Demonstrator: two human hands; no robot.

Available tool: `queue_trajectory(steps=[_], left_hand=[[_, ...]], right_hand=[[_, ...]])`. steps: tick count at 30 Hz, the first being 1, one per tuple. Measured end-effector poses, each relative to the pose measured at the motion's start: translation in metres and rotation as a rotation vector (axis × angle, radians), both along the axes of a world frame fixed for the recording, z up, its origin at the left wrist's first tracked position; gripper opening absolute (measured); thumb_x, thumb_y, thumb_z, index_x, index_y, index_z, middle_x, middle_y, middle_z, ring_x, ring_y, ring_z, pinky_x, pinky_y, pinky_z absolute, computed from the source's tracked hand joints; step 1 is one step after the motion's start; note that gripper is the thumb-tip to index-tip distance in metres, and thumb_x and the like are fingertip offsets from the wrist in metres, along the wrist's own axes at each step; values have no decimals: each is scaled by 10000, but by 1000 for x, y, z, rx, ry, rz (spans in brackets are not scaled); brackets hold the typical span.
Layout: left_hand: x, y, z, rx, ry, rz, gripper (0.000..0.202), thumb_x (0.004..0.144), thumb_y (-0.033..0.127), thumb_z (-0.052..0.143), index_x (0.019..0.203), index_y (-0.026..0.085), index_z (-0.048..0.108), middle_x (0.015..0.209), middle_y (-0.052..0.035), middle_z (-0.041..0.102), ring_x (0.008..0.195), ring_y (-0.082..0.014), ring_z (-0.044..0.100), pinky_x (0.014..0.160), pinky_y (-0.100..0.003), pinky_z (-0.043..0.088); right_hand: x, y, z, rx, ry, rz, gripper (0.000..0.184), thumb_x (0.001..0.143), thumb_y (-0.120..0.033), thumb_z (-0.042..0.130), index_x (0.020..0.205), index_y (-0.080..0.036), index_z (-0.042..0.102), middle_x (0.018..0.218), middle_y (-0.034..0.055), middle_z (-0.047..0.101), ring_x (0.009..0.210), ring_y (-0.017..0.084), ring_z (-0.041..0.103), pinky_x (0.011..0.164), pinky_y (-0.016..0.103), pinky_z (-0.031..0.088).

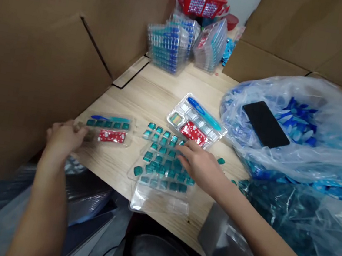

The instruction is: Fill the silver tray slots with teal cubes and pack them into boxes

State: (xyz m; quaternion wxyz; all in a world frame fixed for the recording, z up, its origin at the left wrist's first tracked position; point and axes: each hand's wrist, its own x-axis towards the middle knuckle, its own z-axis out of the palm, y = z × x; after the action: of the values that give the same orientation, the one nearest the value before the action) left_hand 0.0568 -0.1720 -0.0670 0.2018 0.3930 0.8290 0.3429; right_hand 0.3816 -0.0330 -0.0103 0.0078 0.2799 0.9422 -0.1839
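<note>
My left hand (65, 138), blurred, closes on the left end of a clear plastic tray (130, 138). In that tray lie a blue-and-teal pen-like stick, a row of teal square gems and a red packet with white spots (111, 136). Over the middle of the table, my right hand (200, 164) has its fingers bent together among teal gems (162, 150) set in rows on overlapping clear trays (157, 203); its fingertips hide whatever they pinch. Just beyond is another clear tray (177, 107) with a blue-and-teal stick, a spotted red packet and a small striped square.
Stacked filled trays (168, 48) and a red basket (200, 0) stand at the back. On the right, a black phone (266, 123) rests on a plastic bag (336, 108) of blue pieces, near a bag of teal gems (287, 219). Cardboard walls (38, 56) flank the table.
</note>
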Motion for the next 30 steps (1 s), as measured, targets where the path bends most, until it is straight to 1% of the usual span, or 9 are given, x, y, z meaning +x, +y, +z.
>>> queue_trajectory(steps=[2, 4, 8, 10, 13, 16, 21, 25, 30], left_hand=[[11, 6, 7, 7, 98, 103, 392, 789, 455, 663, 1072, 195, 587, 1137, -114, 597, 1193, -345, 480, 971, -566, 384], [25, 19, 16, 9, 115, 121, 402, 826, 459, 617, 1119, 187, 581, 1230, -136, 577, 1241, -347, 457, 1009, -549, 370], [54, 59, 25, -93, -99, -168, 430, 828, 576, 489, 867, 191, 675, 866, -79, 713, 755, -248, 655, 668, -365, 522], [64, 76, 24, -143, -184, -300, 369, 742, 551, 577, 784, 201, 686, 686, -32, 694, 544, -188, 598, 502, -288, 467], [72, 88, 23, -150, -200, -340, 190, 634, 335, 646, 783, 220, 676, 519, 37, 608, 409, -134, 502, 408, -229, 367], [71, 85, 32, -114, -189, -278, 240, 667, 253, 564, 884, 221, 661, 464, 63, 531, 364, -129, 463, 384, -225, 326], [61, 57, 70, 12, -206, -141, 347, 778, 299, 521, 1103, 197, 592, 602, 35, 557, 485, -141, 543, 471, -267, 430], [63, 37, 95, 188, -190, -71, 296, 831, 369, 554, 1097, 253, 618, 763, 30, 562, 578, -108, 530, 567, -305, 452], [82, 39, 103, 257, -323, -159, 271, 804, 325, 612, 1062, 253, 653, 665, 29, 566, 478, -105, 508, 437, -273, 411]], right_hand=[[2, -1, -1, -7, 4, 12, 285, 957, -192, 436, 1077, -156, 692, 1060, 131, 673, 788, 203, 644, 649, 324, 477], [3, -1, -1, -12, 6, 22, 293, 962, -192, 424, 1075, -161, 693, 1059, 132, 673, 789, 202, 645, 654, 327, 484], [2, -6, 0, -24, 5, 60, 294, 964, -178, 436, 1097, -164, 699, 1047, 139, 673, 791, 207, 656, 654, 328, 500], [2, -8, -1, -62, 33, 90, 282, 966, -197, 465, 1127, -167, 694, 1060, 142, 671, 851, 223, 667, 707, 343, 526], [5, -9, -4, -131, 95, 95, 288, 964, -257, 511, 1174, -153, 679, 1123, 162, 659, 943, 252, 675, 795, 387, 552], [11, -6, -3, -135, 164, 31, 326, 956, -296, 543, 1203, -122, 664, 1193, 187, 646, 997, 271, 674, 853, 413, 552], [20, 3, 8, -193, 411, -206, 244, 953, -254, 509, 1048, -147, 707, 1017, 116, 718, 942, 220, 681, 851, 377, 545], [19, 8, 18, -433, 462, -392, 217, 906, -200, 511, 996, -192, 708, 897, 47, 735, 788, 171, 694, 781, 359, 566], [6, 3, 25, -791, 519, -321, 169, 911, -207, 546, 936, -229, 712, 941, 11, 740, 910, 171, 703, 877, 383, 579]])
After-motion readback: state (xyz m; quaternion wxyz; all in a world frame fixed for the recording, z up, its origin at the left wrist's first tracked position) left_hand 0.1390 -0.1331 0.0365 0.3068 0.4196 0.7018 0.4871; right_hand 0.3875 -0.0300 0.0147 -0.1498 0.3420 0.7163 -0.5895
